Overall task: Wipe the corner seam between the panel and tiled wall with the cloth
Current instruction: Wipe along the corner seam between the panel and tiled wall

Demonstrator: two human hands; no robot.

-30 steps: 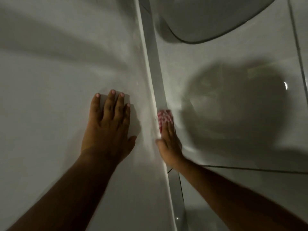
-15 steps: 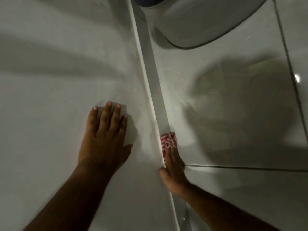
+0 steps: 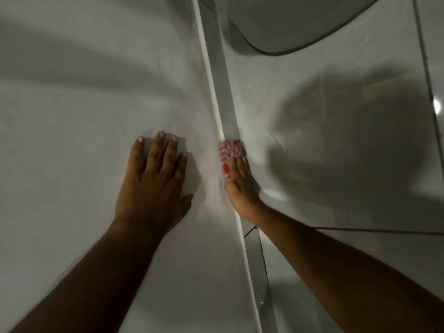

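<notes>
Pressing cloth (image 3: 229,152) into corner seam (image 3: 222,109), tiled wall (image 3: 336,116)

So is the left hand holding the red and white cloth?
No, the left hand lies flat and bare on the panel; the right hand presses the cloth.

Curved grey fixture (image 3: 300,22) at top, its dark rounded edge sweeping from upper right down to a low point. Landmark for the rest. Large rounded shadow (image 3: 348,140) directly below it. Small bright glare spot (image 3: 437,103) below and right of it, at the frame edge. Broad soft shadow bands (image 3: 72,68) far left of it. What the fixture is, cannot tell.
</notes>
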